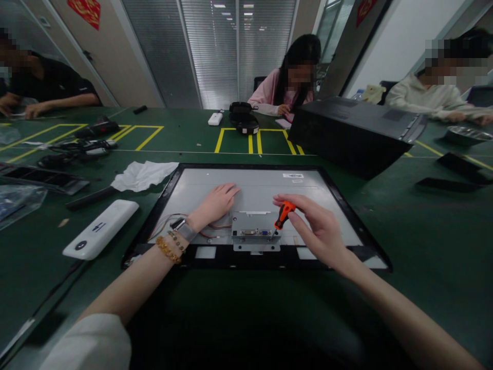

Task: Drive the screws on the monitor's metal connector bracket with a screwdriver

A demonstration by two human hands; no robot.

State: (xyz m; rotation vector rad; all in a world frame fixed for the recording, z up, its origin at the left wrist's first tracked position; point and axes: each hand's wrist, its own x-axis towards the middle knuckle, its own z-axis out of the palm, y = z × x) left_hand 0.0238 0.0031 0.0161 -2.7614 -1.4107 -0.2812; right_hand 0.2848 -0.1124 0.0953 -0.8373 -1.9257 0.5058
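An opened monitor panel (262, 180) with a black frame lies flat on the table before me. At its near edge sits a metal bracket box (250, 223) with a white and a blue video port. My right hand (319, 223) grips an orange and black screwdriver (285, 213) between thumb and fingers, its shaft pointing down at the box's right side. Whether the tip sits in a screw is too small to tell. My left hand (217, 205) rests on the metal back, fingers stretched out, left of and behind the box. Thin wires (210, 226) run beneath the left wrist.
Left of the panel are a white power bank (102, 228) with a cable, a crumpled tissue (144, 176) and a black strip (90, 198). A large black casing (354, 133) stands behind on the right. Several people sit around the green table (431, 246).
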